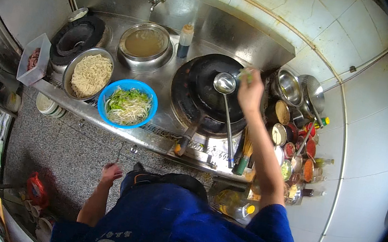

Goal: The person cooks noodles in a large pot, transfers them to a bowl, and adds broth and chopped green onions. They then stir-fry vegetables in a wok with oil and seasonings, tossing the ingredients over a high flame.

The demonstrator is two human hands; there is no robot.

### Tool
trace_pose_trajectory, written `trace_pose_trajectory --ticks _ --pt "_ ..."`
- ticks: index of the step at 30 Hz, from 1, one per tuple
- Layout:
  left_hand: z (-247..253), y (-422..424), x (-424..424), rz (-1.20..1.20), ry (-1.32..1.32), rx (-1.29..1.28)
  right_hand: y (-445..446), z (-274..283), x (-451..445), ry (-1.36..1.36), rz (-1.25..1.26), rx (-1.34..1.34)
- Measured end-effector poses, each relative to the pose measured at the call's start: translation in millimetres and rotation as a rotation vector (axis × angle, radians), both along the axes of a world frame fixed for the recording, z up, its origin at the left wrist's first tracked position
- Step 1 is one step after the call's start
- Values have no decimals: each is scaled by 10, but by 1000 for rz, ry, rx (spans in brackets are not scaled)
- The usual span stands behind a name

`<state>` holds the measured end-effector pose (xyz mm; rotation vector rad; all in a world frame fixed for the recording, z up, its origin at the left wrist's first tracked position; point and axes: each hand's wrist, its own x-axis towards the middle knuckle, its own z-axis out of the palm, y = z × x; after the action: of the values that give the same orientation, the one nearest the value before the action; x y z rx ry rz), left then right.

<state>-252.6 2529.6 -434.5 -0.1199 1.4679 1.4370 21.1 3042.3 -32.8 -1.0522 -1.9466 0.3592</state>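
My right hand (251,91) is raised over the right side of a black wok (203,80), its fingers closed around a small pinch of pale green pieces (247,73), blurred and probably chopped vegetable. Beneath it, a steel ladle (224,84) rests with its bowl inside the wok and its handle slanting to the stove's front edge. The wok's wooden-ended handle (188,138) points towards me. My left hand (112,172) hangs by my side above the floor, loosely curled and holding nothing.
Left of the wok stand a blue basket (100,103) of sprouts and greens, a steel bowl (67,86) of noodles, a pot (125,44) of cloudy liquid and a sauce bottle (185,41). Several seasoning containers (289,150) crowd the right. A bamboo brush (245,153) lies near the ladle handle.
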Motion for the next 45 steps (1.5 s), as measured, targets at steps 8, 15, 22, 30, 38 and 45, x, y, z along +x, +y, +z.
trace_pose_trajectory --ticks 8,15,22,30,38,45 --pt "612 -1297 769 25 -67 -578 621 -1440 398 -277 -1 -148" --pt "-38 -1666 611 -112 136 -395 -534 -1178 1059 -366 -68 -46" --pt "1213 656 -440 238 54 86 -493 -1536 1410 1100 461 -1800" --pt "1601 1619 -1120 84 -54 -112 -1435 -752 1204 584 -89 -1606" --pt "1519 1822 -920 -19 -305 114 -1416 -1182 680 1189 -54 -1737" --pt "1687 1569 -563 106 -221 170 -1042 -1408 675 1294 124 -1641"
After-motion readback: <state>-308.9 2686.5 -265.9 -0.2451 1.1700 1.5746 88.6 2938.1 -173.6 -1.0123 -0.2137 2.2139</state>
